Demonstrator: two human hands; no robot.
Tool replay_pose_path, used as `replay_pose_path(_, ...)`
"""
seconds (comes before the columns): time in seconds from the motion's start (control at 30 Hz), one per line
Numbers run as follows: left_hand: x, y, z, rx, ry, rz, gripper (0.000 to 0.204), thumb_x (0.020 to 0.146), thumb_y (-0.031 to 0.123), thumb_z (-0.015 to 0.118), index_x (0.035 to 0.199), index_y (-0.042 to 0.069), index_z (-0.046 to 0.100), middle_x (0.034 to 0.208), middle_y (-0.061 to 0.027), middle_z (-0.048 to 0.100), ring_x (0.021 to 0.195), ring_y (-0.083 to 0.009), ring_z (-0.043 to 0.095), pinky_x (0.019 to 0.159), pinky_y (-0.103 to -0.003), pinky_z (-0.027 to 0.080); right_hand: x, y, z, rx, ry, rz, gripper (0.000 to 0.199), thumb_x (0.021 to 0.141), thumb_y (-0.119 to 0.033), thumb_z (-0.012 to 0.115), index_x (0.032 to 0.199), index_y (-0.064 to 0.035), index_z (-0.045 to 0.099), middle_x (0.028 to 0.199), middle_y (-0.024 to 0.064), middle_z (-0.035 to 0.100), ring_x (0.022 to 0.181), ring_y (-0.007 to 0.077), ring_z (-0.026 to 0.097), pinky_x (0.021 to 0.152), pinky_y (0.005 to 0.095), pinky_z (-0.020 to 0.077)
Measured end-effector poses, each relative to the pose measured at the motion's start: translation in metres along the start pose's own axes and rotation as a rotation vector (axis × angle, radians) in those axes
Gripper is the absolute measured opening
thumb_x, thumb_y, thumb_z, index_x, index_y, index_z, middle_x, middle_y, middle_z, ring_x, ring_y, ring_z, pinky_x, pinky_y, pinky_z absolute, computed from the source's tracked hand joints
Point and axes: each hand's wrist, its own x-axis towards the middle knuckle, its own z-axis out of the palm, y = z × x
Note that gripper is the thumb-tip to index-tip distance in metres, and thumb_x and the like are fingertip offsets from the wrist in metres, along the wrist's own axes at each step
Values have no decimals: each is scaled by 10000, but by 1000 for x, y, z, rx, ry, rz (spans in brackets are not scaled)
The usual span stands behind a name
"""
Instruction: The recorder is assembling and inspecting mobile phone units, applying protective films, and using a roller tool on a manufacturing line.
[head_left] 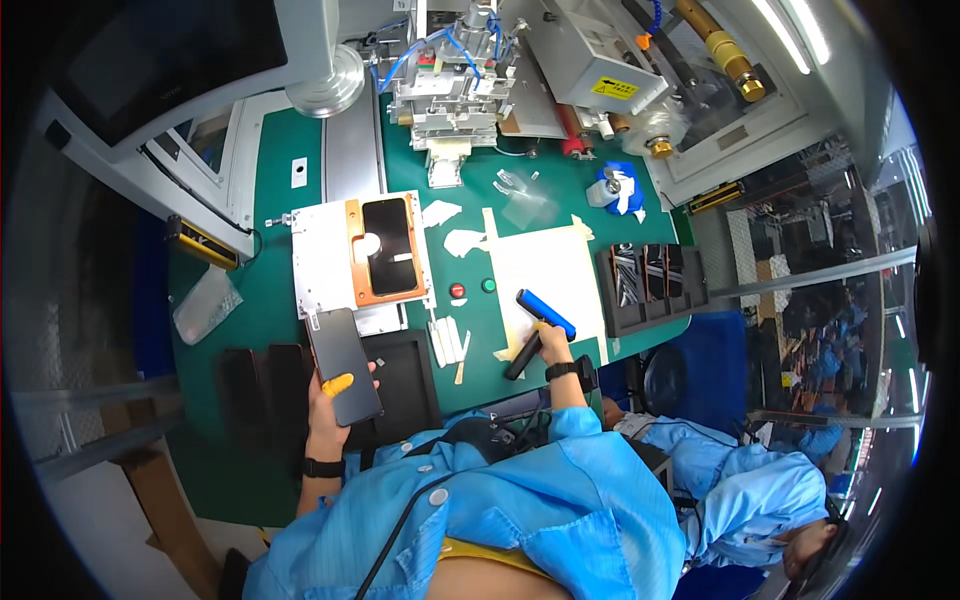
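My left hand (329, 405) grips a dark, flat phone (344, 362) by its lower part, with a yellow finger cot on the thumb laid across it. The phone's upper end is close to the white fixture plate (322, 240). In the orange-brown frame (356, 275) on that plate lies another black phone panel (388, 235). My right hand (553, 343) is closed round the black handle of a blue roller (546, 313). That roller is over the white sheet (530, 255), which is taped to the green table; whether it touches the sheet I cannot tell.
A black tray (640, 318) with several phone panels stands at the right. Another black tray (405, 380) lies beside my left hand. Red (457, 291) and green (489, 286) buttons sit mid-table. Behind stands a metal press (455, 110); a person (740, 485) in blue sits at the right.
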Motion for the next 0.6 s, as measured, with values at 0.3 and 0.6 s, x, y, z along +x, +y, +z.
replay_pose_path(0.3,-20,-8,-1,-33,34,-6,422,838,97,469,1235,51,335,1093,-184,483,967,-352,538,740,-454,502,-97,-171,157,-232,-524,-516,247,867,-230,458,854,14,492,516,55,489,357,135,458,332,278,378)
replay_pose_path(0.6,-45,-7,-7,-106,118,13,405,831,14,431,1222,30,326,1082,-193,492,938,-322,562,724,-416,523,-116,-162,231,-636,-495,-575,282,845,-247,457,781,26,483,552,104,528,409,177,517,386,315,430)
